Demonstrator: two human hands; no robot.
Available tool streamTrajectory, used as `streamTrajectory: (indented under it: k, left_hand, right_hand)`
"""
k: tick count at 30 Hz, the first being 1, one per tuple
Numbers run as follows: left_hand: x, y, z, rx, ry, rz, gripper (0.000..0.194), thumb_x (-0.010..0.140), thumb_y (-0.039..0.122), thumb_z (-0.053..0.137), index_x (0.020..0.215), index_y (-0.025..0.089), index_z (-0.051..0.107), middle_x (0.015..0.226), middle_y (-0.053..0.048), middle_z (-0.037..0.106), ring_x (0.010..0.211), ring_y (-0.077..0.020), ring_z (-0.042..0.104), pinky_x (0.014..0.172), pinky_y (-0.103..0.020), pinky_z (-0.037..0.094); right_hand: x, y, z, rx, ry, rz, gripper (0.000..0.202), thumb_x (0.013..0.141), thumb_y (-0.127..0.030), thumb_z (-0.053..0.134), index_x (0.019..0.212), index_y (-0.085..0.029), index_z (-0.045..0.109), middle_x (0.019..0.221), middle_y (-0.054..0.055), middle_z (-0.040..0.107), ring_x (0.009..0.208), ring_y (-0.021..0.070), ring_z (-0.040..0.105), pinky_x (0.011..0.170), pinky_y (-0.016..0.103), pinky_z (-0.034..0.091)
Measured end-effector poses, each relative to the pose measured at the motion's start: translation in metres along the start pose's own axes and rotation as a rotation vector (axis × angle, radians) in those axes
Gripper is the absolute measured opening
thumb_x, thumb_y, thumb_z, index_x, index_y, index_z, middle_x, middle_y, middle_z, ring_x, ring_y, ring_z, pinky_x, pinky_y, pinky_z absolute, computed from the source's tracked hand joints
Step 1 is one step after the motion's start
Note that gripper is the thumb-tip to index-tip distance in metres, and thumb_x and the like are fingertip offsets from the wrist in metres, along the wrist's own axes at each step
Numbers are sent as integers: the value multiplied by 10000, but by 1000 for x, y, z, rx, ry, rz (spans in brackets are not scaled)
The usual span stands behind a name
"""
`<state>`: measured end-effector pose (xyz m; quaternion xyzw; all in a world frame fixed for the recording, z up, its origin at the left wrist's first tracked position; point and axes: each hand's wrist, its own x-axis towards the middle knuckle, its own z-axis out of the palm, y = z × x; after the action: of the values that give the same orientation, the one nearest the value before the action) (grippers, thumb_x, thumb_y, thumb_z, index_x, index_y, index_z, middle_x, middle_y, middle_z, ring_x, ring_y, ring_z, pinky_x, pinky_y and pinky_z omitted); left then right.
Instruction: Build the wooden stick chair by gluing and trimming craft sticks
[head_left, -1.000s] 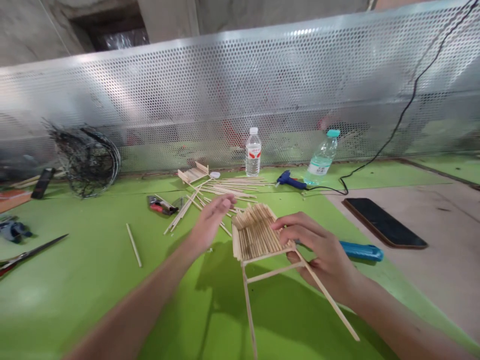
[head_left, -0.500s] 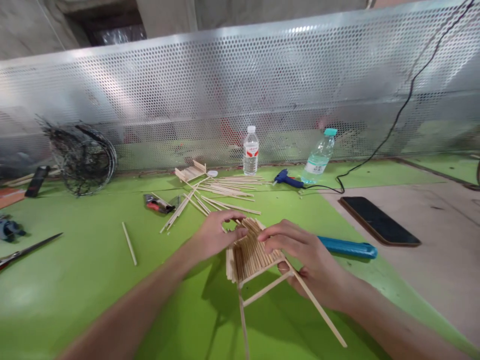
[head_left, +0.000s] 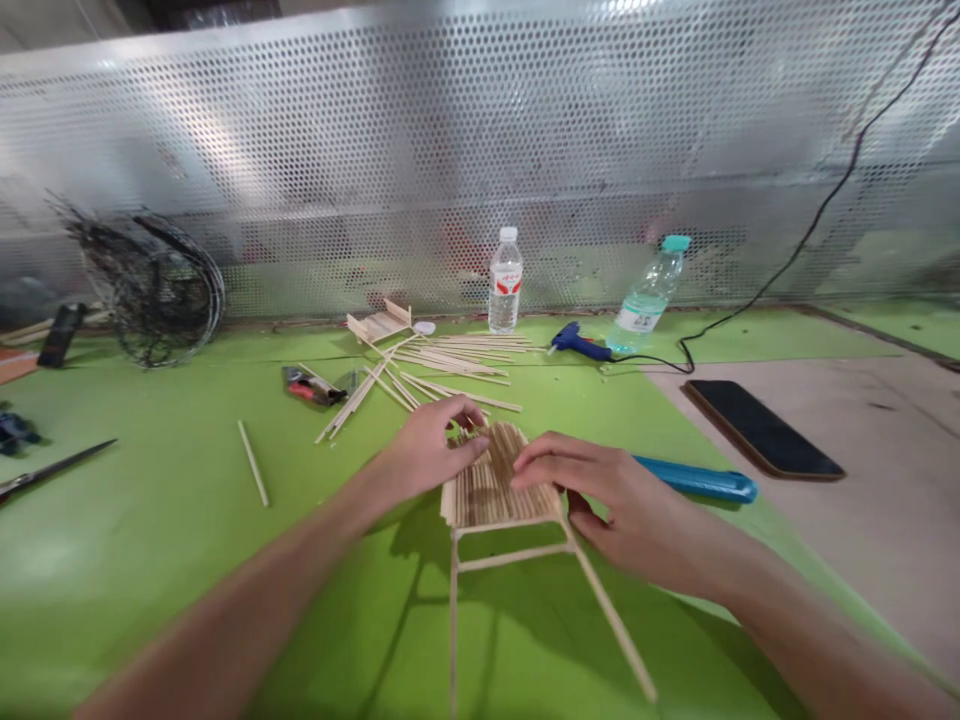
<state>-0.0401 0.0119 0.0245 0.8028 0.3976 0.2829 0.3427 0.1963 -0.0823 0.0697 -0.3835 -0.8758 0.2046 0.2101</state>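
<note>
A small wooden stick structure [head_left: 499, 490] stands at the centre front, its top a slatted panel of thin sticks and its long legs pointing toward me. My left hand [head_left: 435, 445] is curled round the panel's far left edge, thumb and fingers closed on it. On the right side, my right hand [head_left: 592, 485] grips the panel's edge, fingers over the top and thumb at the side. Loose thin sticks [head_left: 465, 355] lie beyond the structure, beside a smaller stick piece [head_left: 380, 322].
A blue glue gun [head_left: 581, 343], two bottles [head_left: 505, 285] and a phone [head_left: 761, 428] lie or stand behind and right. Near my right hand is a blue tool [head_left: 697, 479]. Pliers [head_left: 311, 387], scissors [head_left: 56, 470], a single stick [head_left: 253, 463] and a wire coil [head_left: 161, 300] are left.
The structure has turned slightly, its front edge now more level and its legs shifted left. Both hands have moved a little with it. The view has tilted down slightly.
</note>
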Motion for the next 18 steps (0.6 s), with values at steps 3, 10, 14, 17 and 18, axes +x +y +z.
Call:
streamTrajectory:
  k: [3,10,14,17,18]
  left_hand:
    - [-1,3,0,8,-25,13,239,815,394,688,962,209,651,985,-64,700,871,-214,639,756,-401,520]
    - [-2,4,-1,41,-56,-14,335,807,480,683,1021,223,661,1027,-78,703,893,-238,652,735,-415,532]
    - [-2,2,-2,68,-67,-11,304,810,436,668,1019,217,659,1017,-69,710,880,-224,662,728,-387,531]
    - [-1,1,-2,97,-82,5,240,814,365,649,999,213,657,980,-57,721,836,-209,667,730,-372,523]
    - [-2,1,-2,107,-85,12,219,814,337,641,993,211,656,969,-56,724,825,-206,668,733,-369,519]
  right_hand:
    - [0,2,4,11,-38,12,589,798,93,414,1174,-309,621,1229,-10,624,1042,126,627,912,253,471]
    - [8,19,13,-22,350,41,343,877,8,457,1038,-228,645,1059,34,663,886,141,634,754,273,494]
    - [18,23,13,-146,415,78,220,908,-76,519,1027,-204,653,1039,68,672,919,193,636,782,346,518]
    - [33,15,12,-288,311,91,185,930,-136,539,1057,-189,661,1056,89,683,964,239,632,812,415,523]
    - [38,12,12,-313,274,102,181,933,-153,549,1068,-187,665,1061,91,686,968,249,632,813,427,524]
